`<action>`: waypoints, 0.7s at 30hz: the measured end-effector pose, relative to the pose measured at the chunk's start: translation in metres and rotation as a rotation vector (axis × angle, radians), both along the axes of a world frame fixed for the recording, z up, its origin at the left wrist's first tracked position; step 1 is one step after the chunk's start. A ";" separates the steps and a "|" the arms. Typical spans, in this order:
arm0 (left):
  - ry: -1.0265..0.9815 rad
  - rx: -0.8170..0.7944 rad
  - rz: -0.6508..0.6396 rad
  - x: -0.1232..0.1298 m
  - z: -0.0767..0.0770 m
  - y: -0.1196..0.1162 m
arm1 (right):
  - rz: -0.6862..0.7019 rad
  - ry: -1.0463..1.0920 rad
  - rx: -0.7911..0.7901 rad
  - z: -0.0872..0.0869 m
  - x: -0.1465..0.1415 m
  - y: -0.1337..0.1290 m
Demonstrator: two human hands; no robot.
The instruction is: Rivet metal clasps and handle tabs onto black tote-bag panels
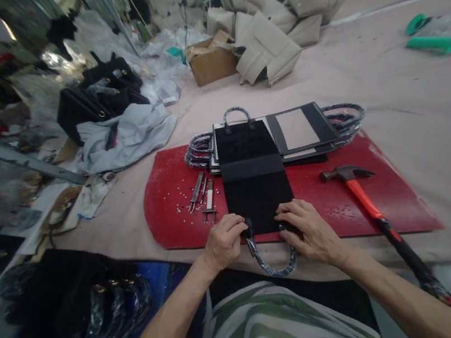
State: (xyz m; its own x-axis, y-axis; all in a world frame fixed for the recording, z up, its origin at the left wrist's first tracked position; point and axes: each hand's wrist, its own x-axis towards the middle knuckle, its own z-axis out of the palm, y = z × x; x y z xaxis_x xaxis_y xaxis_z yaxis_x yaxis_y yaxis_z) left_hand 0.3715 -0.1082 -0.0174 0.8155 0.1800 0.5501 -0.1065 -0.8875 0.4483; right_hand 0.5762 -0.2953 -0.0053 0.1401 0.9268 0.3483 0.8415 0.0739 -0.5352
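A black bag panel point(257, 198) lies unfolded on a red mat, with one plastic-wrapped handle point(277, 270) at its near end and another handle point(236, 110) at its far end. My left hand point(225, 240) grips the left base of the near handle, fingers closed on it. At the right base of that handle, my right hand point(308, 230) has its fingers bent over the panel's near edge and the handle tab. More black panels point(322, 123) with wrapped handles lie stacked behind. Left of the panel sit pronged metal punches point(209, 201) among small scattered discs.
A hammer point(368, 201) with a red and black grip lies right on the red mat point(170, 169). Beige bag pieces point(269, 49) and a cardboard box point(212, 66) stand at the back. More black handled pieces point(115, 310) lie at lower left.
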 end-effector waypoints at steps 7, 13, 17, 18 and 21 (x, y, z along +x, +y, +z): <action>-0.060 -0.197 0.554 -0.007 0.020 0.035 | -0.055 -0.151 0.058 -0.014 0.004 0.002; 0.222 -0.237 0.934 -0.020 0.038 0.098 | -0.072 -0.167 0.066 -0.018 0.006 0.007; 0.315 -0.190 0.835 -0.003 0.045 0.111 | -0.088 -0.167 0.064 -0.017 0.009 0.002; 0.313 -0.188 0.822 0.002 0.046 0.111 | -0.085 -0.167 0.066 -0.018 0.010 -0.001; 0.240 -0.200 0.833 0.007 0.050 0.098 | -0.076 -0.149 0.131 -0.023 0.010 0.003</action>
